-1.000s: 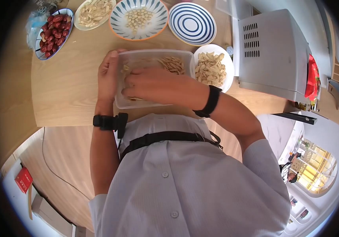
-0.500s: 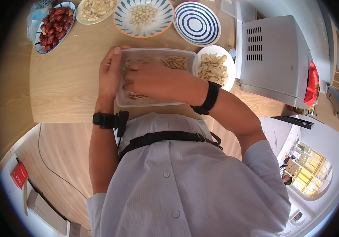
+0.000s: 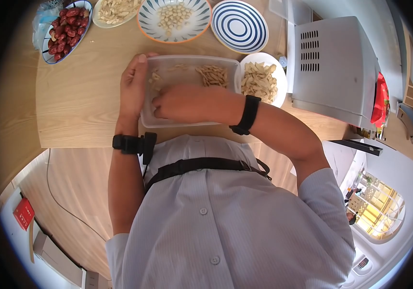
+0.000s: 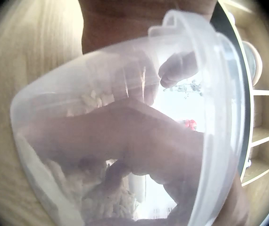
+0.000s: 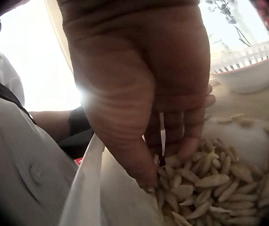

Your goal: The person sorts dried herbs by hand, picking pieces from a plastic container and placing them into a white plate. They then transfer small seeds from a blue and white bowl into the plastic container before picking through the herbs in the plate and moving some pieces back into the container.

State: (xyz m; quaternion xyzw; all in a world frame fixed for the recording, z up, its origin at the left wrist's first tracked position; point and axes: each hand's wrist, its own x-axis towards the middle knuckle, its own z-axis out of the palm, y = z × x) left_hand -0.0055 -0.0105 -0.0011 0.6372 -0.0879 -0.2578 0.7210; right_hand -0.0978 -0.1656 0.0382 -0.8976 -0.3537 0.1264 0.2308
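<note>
A clear plastic container point(image 3: 192, 60) stands near the table's front edge, with pale dried slices point(image 5: 214, 179) lying inside. My left hand point(image 3: 132, 89) grips its left side, thumb up by the rim; the left wrist view looks through the cloudy container wall point(image 4: 54, 99). Inside the container is my right hand point(image 3: 182, 104), knuckles up. In the right wrist view, the thumb and fingers of the right hand point(image 5: 139, 89) curl down into the heap, with some slices between their tips. From above, the back of this hand hides its fingertips.
A white plate point(image 3: 281, 86) of larger dried slices adjoins the container's right end. Behind are a striped blue plate point(image 3: 240, 26), a patterned plate point(image 3: 148, 24) with round seeds, a plate of slices point(image 3: 115, 12) and red dates point(image 3: 67, 31). A grey appliance point(image 3: 334, 72) stands right.
My right hand has drawn its spread fingers together and shifted slightly towards the container's front, uncovering more of the back left. The left hand keeps its hold on the container.
</note>
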